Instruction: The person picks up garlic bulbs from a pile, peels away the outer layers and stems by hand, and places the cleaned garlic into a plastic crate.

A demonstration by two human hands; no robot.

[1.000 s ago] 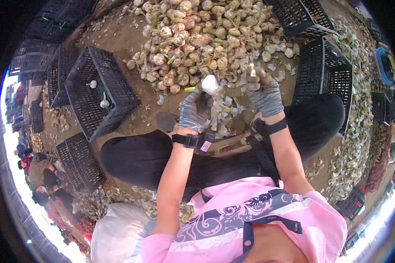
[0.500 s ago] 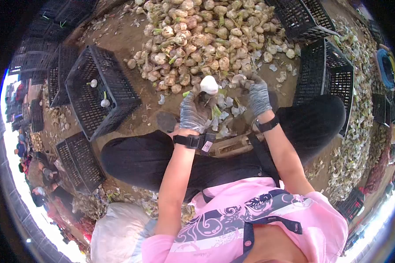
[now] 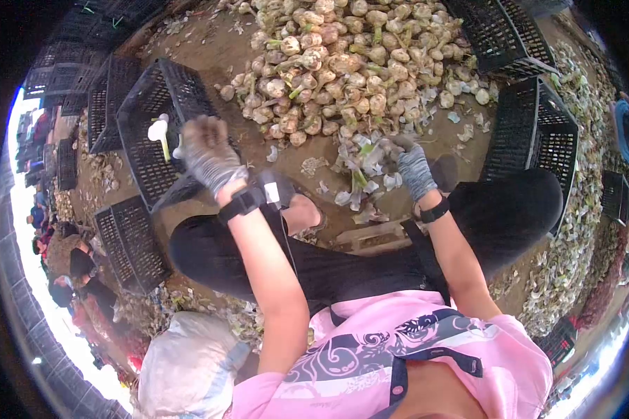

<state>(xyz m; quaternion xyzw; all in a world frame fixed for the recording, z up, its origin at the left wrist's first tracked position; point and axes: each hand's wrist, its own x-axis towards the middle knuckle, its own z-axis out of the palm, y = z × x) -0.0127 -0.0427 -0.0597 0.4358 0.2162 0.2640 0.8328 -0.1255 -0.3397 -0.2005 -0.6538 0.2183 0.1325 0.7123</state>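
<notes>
My left hand (image 3: 211,150), in a grey-striped glove with a dark, soiled palm, is at the near side of a black plastic crate (image 3: 189,91) on the left. Its fingers are slightly blurred and seem free of the bulb. A white garlic bulb (image 3: 158,130) with a green stem appears just beyond the fingertips, over the crate's inside. Another bulb is partly hidden beside the hand. My right hand (image 3: 414,167), gloved the same way, stays low by loose garlic skins (image 3: 360,164). Its fingers are curled closed, and what they hold I cannot make out.
A large heap of unpeeled garlic (image 3: 349,70) lies in front of me. More black crates stand at the right (image 3: 531,133) and left (image 3: 129,241). A white sack (image 3: 189,366) is by my left side. Peelings cover the ground at the right (image 3: 573,209). Several people sit far left.
My left hand has swung left from in front of the heap to the crate, and the white garlic bulb has left its grip. My right hand stays near the skins. The view has shifted slightly.
</notes>
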